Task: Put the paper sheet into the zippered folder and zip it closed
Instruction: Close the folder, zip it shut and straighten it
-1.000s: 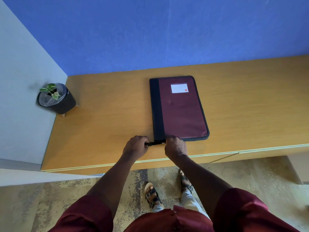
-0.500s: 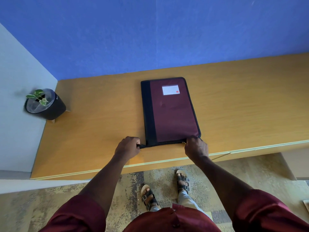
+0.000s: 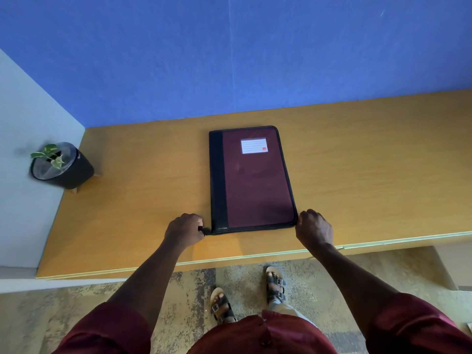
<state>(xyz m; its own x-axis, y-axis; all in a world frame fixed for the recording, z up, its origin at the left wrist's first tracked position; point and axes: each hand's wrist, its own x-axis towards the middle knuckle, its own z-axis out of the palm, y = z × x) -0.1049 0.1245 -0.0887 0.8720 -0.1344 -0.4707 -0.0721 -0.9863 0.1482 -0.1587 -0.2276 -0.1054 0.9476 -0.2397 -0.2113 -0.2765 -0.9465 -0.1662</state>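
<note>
Zippered folder point(image 3: 252, 180) lies flat mid-desk point(image 3: 383, 162), fabric-covered, looks stiff and light. Left hand point(image 3: 185, 229) pinches the zip tail at its near-left corner; right hand point(image 3: 314, 226) is curled at the near-right corner, probably on the slider, which is hidden.

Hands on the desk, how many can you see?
2. The left hand grips a black tab at the near left corner of the folder. The right hand is closed at its near right corner.

- The zip pull is hidden inside the curled right hand point(image 3: 314, 228) at the flat maroon-and-black fabric folder's point(image 3: 258, 182) near right corner.
- The orange wooden desk point(image 3: 383, 162) is cut off at the right edge.
</note>
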